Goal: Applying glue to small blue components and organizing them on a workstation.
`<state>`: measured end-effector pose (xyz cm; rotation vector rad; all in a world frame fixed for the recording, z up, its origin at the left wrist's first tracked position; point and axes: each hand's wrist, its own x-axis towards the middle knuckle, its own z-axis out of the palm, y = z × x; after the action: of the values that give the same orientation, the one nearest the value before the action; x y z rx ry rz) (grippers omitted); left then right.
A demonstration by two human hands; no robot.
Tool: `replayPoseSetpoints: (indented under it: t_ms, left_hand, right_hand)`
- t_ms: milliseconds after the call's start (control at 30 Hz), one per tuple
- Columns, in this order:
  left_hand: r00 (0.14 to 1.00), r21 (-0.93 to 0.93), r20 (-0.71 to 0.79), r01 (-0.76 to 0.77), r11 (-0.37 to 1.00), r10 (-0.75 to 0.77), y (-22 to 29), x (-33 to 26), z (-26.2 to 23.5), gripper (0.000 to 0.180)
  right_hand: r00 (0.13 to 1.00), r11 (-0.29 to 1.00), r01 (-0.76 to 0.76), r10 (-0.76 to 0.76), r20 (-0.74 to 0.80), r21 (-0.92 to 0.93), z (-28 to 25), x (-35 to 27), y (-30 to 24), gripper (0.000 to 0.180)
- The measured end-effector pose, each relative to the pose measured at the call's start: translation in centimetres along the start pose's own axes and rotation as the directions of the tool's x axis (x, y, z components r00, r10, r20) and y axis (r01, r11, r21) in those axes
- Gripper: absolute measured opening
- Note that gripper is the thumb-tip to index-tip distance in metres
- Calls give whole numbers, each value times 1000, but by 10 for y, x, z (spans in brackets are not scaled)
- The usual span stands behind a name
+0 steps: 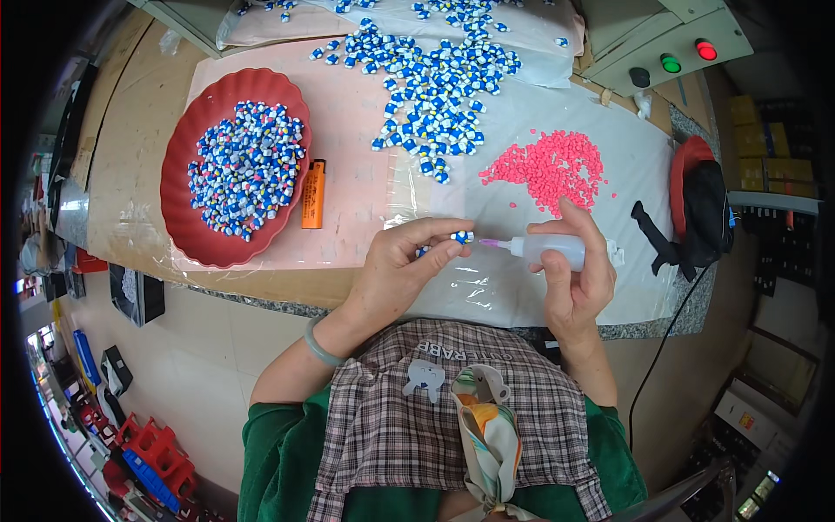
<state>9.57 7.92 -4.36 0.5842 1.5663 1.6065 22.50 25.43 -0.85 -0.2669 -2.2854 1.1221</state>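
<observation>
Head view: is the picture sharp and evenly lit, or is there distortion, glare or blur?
Head view: strong fisheye, so the table edge bends and the corners go black; light is even and soft, with faint shadows; the plastic sheet shows mild glare; the left hand, right hand and bottle are sharp; things near the rim look squeezed and dim.
</observation>
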Motion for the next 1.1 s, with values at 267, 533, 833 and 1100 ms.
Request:
replayPoseSetpoints:
  t_ms: [267,533,833,1100]
  left_hand:
    - [1000,2,4,8,1000,-8,0,-1,1,27]
    - [1000,0,14,6,1000,-6,-4,0,1,28]
    - [999,-25,12,34,999,-34,-4,0,-1,27]
    - [997,-34,1,77,996,-77,-3,-1,-4,28]
  right_hand:
    - [1000,999,18,-17,25,-38,0,-2,-4,43]
    - [996,996,61,-57,65,-67,1,2,-8,44]
    - [1000,999,-26,26,5,20,-2,2,-1,36]
    - [848,672,-499,509,148,547,-12,9,34,35]
